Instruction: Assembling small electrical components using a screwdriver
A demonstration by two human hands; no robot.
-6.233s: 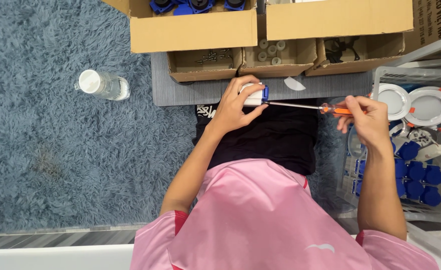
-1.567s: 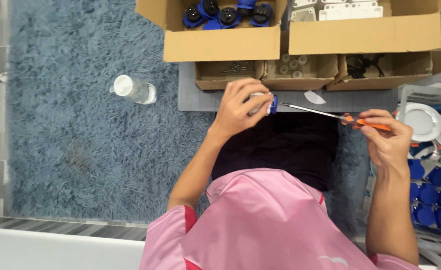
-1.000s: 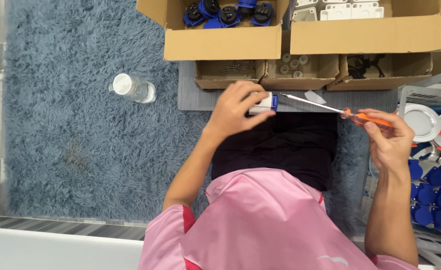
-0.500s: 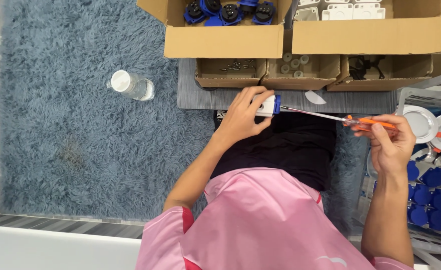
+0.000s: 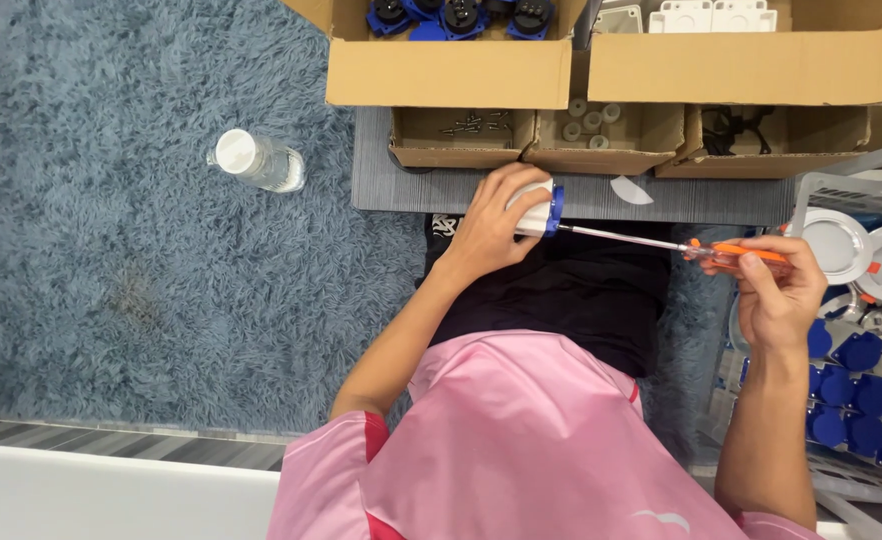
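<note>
My left hand [image 5: 493, 222] grips a small white and blue round part [image 5: 539, 209] above my lap. My right hand [image 5: 779, 292] holds an orange-handled screwdriver [image 5: 731, 253] by its handle. Its long metal shaft runs left and its tip meets the blue end of the part. I sit on a shaggy blue rug [image 5: 141, 250] in a pink shirt and black trousers.
Open cardboard boxes [image 5: 451, 70] with blue parts, white parts, screws and small rings stand ahead. A clear plastic bottle [image 5: 259, 160] lies on the rug at left. At right a clear bin [image 5: 861, 330] holds white round fittings and several blue parts.
Both hands have stayed at the part and screwdriver, shifting slightly; the screwdriver tip stays at the part's blue end. The camera view has drifted a little.
</note>
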